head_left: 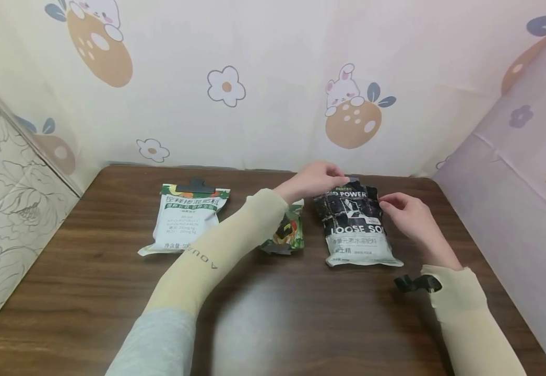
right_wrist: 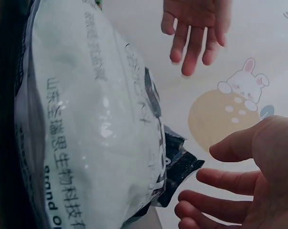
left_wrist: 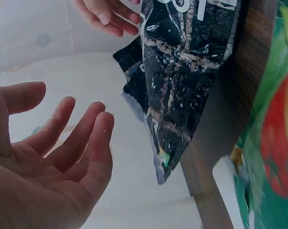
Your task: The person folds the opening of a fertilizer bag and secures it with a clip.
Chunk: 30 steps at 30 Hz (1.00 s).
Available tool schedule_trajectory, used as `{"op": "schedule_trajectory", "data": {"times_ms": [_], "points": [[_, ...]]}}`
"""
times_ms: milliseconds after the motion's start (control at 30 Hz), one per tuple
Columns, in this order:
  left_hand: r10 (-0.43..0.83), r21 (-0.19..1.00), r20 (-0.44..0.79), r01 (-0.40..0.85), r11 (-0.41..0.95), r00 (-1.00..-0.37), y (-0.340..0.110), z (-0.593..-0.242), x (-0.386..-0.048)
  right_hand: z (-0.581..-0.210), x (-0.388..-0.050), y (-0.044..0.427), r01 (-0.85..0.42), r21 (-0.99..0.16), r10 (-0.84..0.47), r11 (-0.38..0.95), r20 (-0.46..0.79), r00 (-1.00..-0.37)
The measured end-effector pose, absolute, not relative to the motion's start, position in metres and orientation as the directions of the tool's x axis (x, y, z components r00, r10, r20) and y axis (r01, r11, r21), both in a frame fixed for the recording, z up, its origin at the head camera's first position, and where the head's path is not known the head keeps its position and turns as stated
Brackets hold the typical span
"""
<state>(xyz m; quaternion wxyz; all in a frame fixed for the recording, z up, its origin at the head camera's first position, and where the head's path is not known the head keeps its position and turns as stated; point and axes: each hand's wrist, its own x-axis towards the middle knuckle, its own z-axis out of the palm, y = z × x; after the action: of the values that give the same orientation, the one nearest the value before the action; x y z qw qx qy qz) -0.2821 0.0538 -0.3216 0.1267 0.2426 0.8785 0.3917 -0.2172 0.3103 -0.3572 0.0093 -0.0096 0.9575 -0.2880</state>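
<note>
A black-and-white pouch lettered "LOOSE SO…" (head_left: 355,222) lies at the right of the table, its black top end towards the wall. Over its top left corner my left hand (head_left: 317,180) hovers; in the left wrist view the fingers (left_wrist: 79,138) are spread, relaxed and apart from the pouch. Beside the pouch's right edge is my right hand (head_left: 409,216). Seen from the right wrist, its fingers (right_wrist: 215,205) are loosely bent near a folded black corner (right_wrist: 179,167), with nothing held.
A white pouch with a green band (head_left: 186,222) lies on the left, a black clip (head_left: 195,186) across its top. A small green pouch (head_left: 294,230) sits partly behind my left sleeve. By my right cuff is a black strip (head_left: 416,283). A patterned curtain (head_left: 273,130) backs the wooden table (head_left: 329,313).
</note>
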Motion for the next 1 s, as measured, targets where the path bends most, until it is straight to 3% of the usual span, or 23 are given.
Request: {"op": "schedule_trajectory", "data": {"times_ms": [333,533,1000], "points": [[0.541,0.565,-0.019,0.438,0.699,-0.841,0.089,-0.326,-0.291,-0.366,-0.222,0.319,0.015,-0.494,-0.035,0.869,-0.091,-0.995],[0.488,0.492,-0.027,0.413,0.766,-0.873,0.095,-0.334,-0.298,-0.373,-0.224,0.317,0.025,-0.516,-0.048,0.856,-0.129,-0.991],[0.468,0.374,-0.118,0.398,0.838,-0.876,0.106,-0.353,-0.302,-0.382,-0.226,0.312,0.064,-0.555,-0.054,0.829,-0.194,-0.98]]}}
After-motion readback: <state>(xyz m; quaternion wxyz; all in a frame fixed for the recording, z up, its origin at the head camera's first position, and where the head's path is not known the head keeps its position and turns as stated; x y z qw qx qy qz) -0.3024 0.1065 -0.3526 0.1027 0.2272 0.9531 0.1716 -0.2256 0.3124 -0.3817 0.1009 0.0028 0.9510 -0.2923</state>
